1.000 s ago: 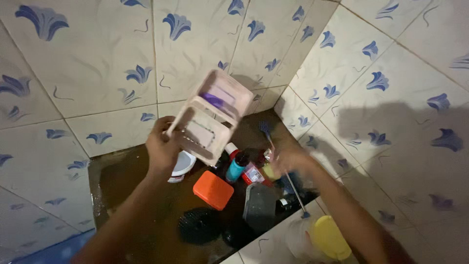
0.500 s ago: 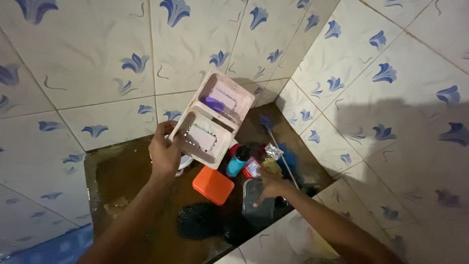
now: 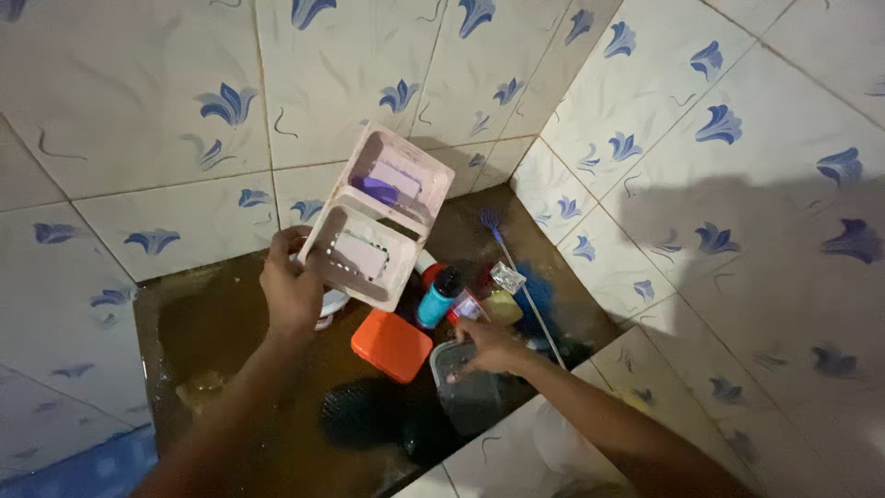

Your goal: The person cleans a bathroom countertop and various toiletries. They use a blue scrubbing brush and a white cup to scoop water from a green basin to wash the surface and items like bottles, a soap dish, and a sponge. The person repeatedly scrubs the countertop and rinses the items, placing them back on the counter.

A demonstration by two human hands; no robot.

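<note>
My left hand (image 3: 293,288) holds up a pale pink two-part soap holder (image 3: 373,217) by its lower left corner. Its upper part carries a purple soap bar and a pale one; its lower part carries a pale bar. My right hand (image 3: 486,346) rests on the rim of a grey plastic container (image 3: 468,395) on the wet brown shelf (image 3: 221,318). An orange lidded box (image 3: 391,344) lies between my hands.
Behind the orange box stand a teal bottle with a black cap (image 3: 435,296), a small red packet (image 3: 468,305) and a white tub (image 3: 330,302). A blue toothbrush (image 3: 516,277) leans in the corner. A black round brush (image 3: 355,413) lies in front. Flower-patterned tiled walls (image 3: 701,184) enclose the shelf.
My right hand has dropped from near the toothbrush to the grey container. The soap holder and my left hand stay raised, shifted slightly left as the view moves.
</note>
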